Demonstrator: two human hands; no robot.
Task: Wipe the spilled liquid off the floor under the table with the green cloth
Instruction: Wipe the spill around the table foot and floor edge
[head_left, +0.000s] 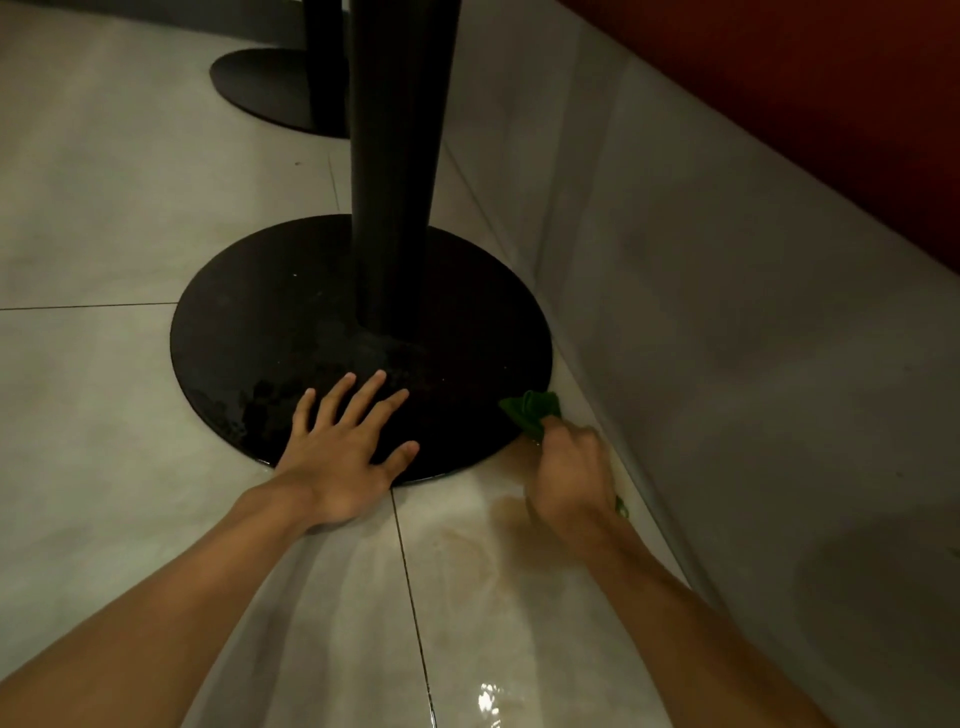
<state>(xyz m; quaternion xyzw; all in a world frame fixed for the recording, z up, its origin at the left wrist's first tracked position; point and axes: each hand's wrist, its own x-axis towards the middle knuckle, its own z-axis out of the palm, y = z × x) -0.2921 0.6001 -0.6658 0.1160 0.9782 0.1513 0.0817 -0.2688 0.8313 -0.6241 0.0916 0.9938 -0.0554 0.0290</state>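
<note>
The right hand (569, 478) grips the bunched green cloth (532, 413) on the floor (104, 374), squeezed between the round black table base (291, 332) and the grey wall panel (727, 338). The left hand (343, 452) rests flat, fingers spread, on the base's near edge. The pedestal column (400, 156) rises just beyond. Brownish wet streaks (467, 551) lie beneath the wrists.

**Green cloth at the edge of the table base**

The left hand (345, 457) lies flat with fingers spread on the round black metal table base (291, 322), below its dark upright post (397, 171). The right hand (569, 475) grips a crumpled green cloth (530, 410) against the pale glossy tiled floor (93, 364), between the base's rim and the grey wall panel (727, 312). A brownish wet smear (483, 551) spreads below that hand.
</note>
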